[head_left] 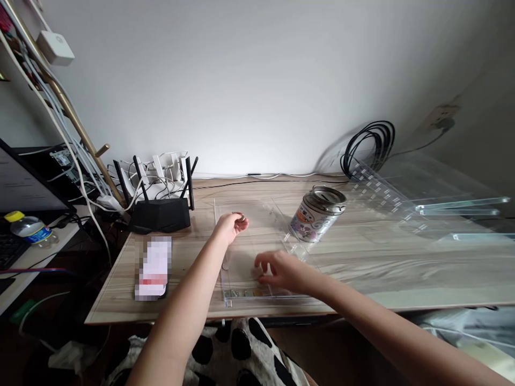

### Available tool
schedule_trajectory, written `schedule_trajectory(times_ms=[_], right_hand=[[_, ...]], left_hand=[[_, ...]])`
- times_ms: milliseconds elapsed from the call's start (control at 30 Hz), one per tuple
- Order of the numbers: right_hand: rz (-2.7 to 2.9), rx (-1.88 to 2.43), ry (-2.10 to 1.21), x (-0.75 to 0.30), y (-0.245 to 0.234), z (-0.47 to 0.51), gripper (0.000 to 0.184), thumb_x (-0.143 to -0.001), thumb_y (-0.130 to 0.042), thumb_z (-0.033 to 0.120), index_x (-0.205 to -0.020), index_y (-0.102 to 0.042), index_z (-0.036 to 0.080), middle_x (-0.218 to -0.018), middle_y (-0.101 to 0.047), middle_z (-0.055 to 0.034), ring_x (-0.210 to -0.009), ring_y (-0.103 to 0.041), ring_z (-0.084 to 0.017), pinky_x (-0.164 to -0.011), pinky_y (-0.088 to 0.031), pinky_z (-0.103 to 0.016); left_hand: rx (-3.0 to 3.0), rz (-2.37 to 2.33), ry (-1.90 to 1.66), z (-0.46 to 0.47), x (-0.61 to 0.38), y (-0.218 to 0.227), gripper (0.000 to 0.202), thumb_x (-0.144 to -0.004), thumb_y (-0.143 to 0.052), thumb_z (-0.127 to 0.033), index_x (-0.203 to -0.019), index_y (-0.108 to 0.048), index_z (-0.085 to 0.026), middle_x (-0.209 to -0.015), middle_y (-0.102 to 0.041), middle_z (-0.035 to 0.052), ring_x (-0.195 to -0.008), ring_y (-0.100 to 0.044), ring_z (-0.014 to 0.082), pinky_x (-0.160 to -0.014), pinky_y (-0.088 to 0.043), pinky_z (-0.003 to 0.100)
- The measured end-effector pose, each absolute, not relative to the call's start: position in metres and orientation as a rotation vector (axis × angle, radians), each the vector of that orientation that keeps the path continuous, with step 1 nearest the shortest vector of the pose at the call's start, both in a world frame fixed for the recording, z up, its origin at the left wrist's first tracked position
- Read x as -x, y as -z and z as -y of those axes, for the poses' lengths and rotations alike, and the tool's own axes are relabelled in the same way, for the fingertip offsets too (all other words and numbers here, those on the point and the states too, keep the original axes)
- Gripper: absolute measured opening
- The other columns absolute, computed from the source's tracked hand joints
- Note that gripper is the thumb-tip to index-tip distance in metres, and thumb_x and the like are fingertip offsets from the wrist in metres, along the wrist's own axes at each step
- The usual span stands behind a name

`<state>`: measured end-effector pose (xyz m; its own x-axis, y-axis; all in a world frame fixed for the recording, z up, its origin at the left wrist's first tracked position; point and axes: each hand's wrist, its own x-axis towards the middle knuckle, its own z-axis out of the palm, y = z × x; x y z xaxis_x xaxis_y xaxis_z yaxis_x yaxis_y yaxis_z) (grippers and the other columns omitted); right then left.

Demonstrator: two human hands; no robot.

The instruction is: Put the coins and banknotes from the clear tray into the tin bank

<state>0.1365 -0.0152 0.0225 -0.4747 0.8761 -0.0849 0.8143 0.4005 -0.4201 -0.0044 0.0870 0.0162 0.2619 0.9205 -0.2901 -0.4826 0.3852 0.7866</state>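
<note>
My left hand [232,227] is closed, pinching a small round coin-like piece [242,217] over the far part of a clear acrylic panel [245,246]. Lower and to the right, my right hand [277,268] hovers over the panel's near part, its fingers curled with a gap between thumb and fingertips. A pale blur shows by those fingertips; I cannot make out what it is. Several small pieces [235,293] lie along the panel's near edge. Beyond my right hand stands a printed metal tin [316,217] with a slot in its lid.
Clear acrylic parts [386,195] lie at the right, before a coil of black cable [370,145]. A black router [160,215] and a blurred-out phone-shaped object [155,268] are on the left. Further left is a bottle [32,230]. The table's front edge [193,317] is close to me.
</note>
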Motion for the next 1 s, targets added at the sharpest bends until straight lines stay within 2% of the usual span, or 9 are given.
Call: schedule_trajectory(times_ms=[67, 167, 300, 467, 733, 900, 1000], right_hand=[[2.543, 1.421, -0.806, -0.137, -0.018, 0.023, 0.014, -0.062, -0.056, 0.016, -0.076, -0.057, 0.017, -0.069, -0.059, -0.0007, -0.058, -0.049, -0.010, -0.052, -0.035, -0.020], [2.511, 1.423, -0.900, -0.138, -0.016, 0.025, 0.011, -0.061, -0.053, 0.012, -0.071, -0.056, 0.015, -0.066, -0.056, -0.0008, -0.058, -0.047, -0.010, -0.052, -0.035, -0.019], [2.531, 1.408, -0.985, -0.137, -0.019, 0.020, 0.007, -0.061, -0.054, 0.014, -0.067, -0.056, 0.015, -0.061, -0.053, 0.0005, -0.056, -0.047, -0.009, -0.050, -0.035, -0.019], [2.639, 1.127, -1.269, -0.132, -0.024, 0.016, 0.029, -0.059, -0.052, 0.010, -0.088, -0.059, 0.015, -0.064, -0.055, 0.0025, -0.056, -0.048, -0.008, -0.049, -0.034, -0.017], [2.789, 1.032, -1.122, -0.125, -0.025, 0.013, 0.016, -0.056, -0.050, 0.009, -0.068, -0.060, 0.014, -0.061, -0.052, 0.0027, -0.055, -0.044, -0.008, -0.050, -0.032, -0.018], [2.664, 1.152, -1.312, -0.118, -0.027, 0.012, 0.012, -0.064, -0.053, 0.023, -0.067, -0.060, 0.013, -0.055, -0.049, 0.0032, -0.052, -0.042, -0.007, -0.046, -0.031, -0.018], [2.671, 1.224, -1.273, -0.110, -0.026, 0.013, 0.015, -0.065, -0.053, 0.028, -0.064, -0.059, 0.013, -0.053, -0.048, 0.0034, -0.049, -0.040, -0.007, -0.044, -0.029, -0.018]], left_hand=[[-0.473, -0.786, -1.091, -0.092, 0.006, -0.014, 0.013, -0.071, -0.044, -0.005, -0.061, -0.047, -0.013, -0.047, -0.049, -0.0008, -0.044, -0.050, 0.0056, -0.047, -0.041, 0.016], [-0.399, -0.701, -1.044, -0.095, 0.009, -0.012, 0.011, -0.071, -0.045, -0.013, -0.060, -0.045, -0.014, -0.045, -0.042, -0.0036, -0.035, -0.037, 0.0031, -0.034, -0.027, 0.015], [-0.416, -0.676, -1.024, -0.095, 0.012, -0.012, 0.013, -0.070, -0.046, -0.019, -0.058, -0.042, -0.015, -0.043, -0.033, -0.0069, -0.031, -0.025, 0.0020, -0.031, -0.017, 0.016], [-0.434, -0.728, -1.038, -0.095, 0.012, -0.013, 0.008, -0.069, -0.045, -0.017, -0.061, -0.045, -0.014, -0.048, -0.039, -0.0052, -0.033, -0.028, 0.0018, -0.033, -0.017, 0.016], [-0.471, -0.805, -1.043, -0.090, 0.008, -0.018, 0.008, -0.069, -0.043, -0.015, -0.062, -0.048, -0.013, -0.049, -0.042, -0.0031, -0.035, -0.031, 0.0027, -0.035, -0.017, 0.017], [-0.468, -0.829, -1.040, -0.090, 0.008, -0.020, 0.009, -0.069, -0.044, -0.014, -0.061, -0.048, -0.013, -0.049, -0.043, -0.0023, -0.036, -0.033, 0.0029, -0.035, -0.018, 0.017], [-0.477, -0.835, -1.036, -0.089, 0.007, -0.020, 0.009, -0.069, -0.044, -0.013, -0.061, -0.048, -0.012, -0.050, -0.043, -0.0021, -0.036, -0.034, 0.0030, -0.036, -0.019, 0.017]])
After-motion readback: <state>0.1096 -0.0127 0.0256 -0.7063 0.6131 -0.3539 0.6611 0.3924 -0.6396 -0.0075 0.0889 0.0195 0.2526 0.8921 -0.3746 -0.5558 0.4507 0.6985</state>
